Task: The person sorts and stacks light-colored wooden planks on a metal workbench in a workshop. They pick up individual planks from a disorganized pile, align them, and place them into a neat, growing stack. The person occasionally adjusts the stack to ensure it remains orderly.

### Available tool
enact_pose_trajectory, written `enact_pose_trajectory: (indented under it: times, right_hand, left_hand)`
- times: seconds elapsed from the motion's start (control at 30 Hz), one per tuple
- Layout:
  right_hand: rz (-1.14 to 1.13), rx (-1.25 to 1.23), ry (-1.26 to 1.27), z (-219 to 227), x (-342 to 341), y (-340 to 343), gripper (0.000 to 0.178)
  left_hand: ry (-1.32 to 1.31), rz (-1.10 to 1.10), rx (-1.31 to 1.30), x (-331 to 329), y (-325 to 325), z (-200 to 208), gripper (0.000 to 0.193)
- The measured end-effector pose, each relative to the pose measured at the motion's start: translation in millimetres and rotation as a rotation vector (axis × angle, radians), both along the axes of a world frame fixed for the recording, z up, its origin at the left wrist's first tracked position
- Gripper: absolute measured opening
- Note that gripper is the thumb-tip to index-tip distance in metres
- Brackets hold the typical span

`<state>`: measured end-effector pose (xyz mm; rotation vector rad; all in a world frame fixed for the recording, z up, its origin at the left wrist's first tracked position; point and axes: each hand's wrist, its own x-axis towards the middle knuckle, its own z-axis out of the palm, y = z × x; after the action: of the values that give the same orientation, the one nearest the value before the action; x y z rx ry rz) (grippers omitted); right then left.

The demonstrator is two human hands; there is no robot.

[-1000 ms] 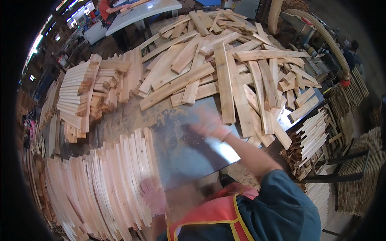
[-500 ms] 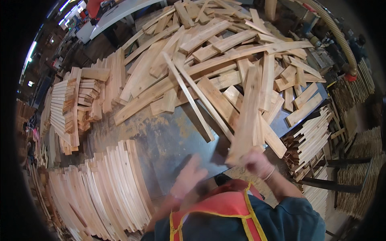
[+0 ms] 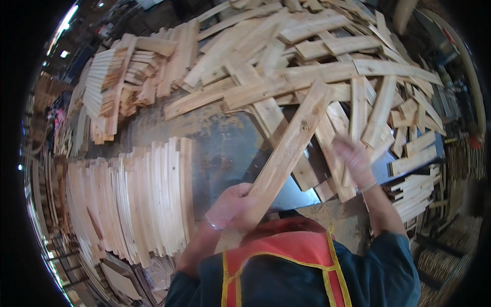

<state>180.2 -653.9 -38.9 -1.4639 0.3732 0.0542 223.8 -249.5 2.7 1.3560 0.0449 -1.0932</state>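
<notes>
At the upper left of my frame I get a bright strip light [image 3: 62, 25] with a smaller lamp [image 3: 64, 53] just below it, and a blurred pink item [image 3: 60, 116] farther down that side. Along the right edge I see a ribbed hose [image 3: 471, 66] curving down to a red fitting [image 3: 475, 142], beside some blurred machinery [image 3: 444, 51]. I also make out a flat panel [image 3: 120, 280] tilted at the lower left and a dark metal bar [image 3: 439, 245] at the lower right.

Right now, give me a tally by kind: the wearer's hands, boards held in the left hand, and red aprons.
Hands: 2 (left hand, right hand)
Held board: 1
Red apron: 1
Total: 4
The heaped boards overlap too much to count.
</notes>
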Motion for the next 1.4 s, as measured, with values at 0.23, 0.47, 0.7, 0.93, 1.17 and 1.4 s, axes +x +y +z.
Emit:
enact_pose_trajectory:
  times: [0.23, 0.47, 0.7, 0.93, 1.17, 1.4]
  right_hand:
    - [0.544, 0.770, 0.394, -14, -42, 214, 0.053]
    - [0.021, 0.022, -0.184, 40, 152, 117, 0.050]
    - [0.272, -1.479, -0.614, 49, 247, 143, 0.067]
    - [0.167, -1.476, -0.144, 4, 237, 201, 0.060]
    - [0.000, 0.364, 0.241, -74, 221, 290, 0.033]
    - [-0.113, 0.352, 0.132, -31, 249, 280, 0.030]
  left_hand:
    - [-0.455, -0.026, 0.296, -22, 14, -42, 0.055]
    - [-0.488, 0.129, 0.500, -46, 130, -61, 0.069]
    - [-0.471, 0.102, 0.378, -56, 167, -112, 0.062]
    - [-0.856, -0.487, 0.927, -48, 148, -64, 0.061]
    - [-1.211, -0.200, 1.427, -17, 117, -75, 0.080]
    - [-0.724, 0.079, 1.864, -47, 192, -109, 0.087]
